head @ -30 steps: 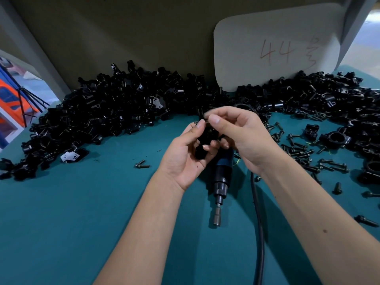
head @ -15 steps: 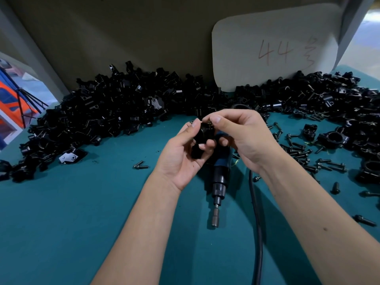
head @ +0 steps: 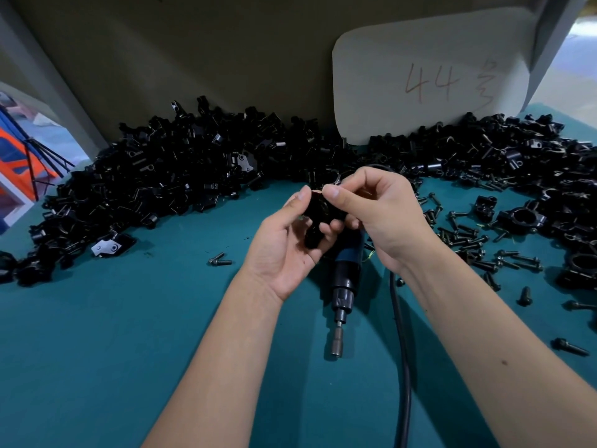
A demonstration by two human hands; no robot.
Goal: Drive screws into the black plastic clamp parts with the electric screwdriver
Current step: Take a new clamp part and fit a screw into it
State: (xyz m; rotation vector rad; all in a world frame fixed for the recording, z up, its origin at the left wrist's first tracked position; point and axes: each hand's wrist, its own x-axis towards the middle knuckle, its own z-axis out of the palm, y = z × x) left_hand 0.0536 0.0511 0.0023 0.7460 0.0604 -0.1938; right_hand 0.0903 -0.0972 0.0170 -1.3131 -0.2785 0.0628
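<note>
Clamp part (head: 318, 218) between left hand (head: 284, 244), right hand (head: 384, 215).

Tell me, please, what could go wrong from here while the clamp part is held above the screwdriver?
1. The clamp part is held only by fingertips of the left hand and right hand; it could slip.
2. A dropped screw would be hard to tell from the loose screws on the green mat.
3. The electric screwdriver lies under the hands and its cable runs beside the right forearm, which might snag it.

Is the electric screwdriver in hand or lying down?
Lying down: the electric screwdriver rests on the teal mat, bit toward the camera, beneath both hands, neither gripping it.
</note>
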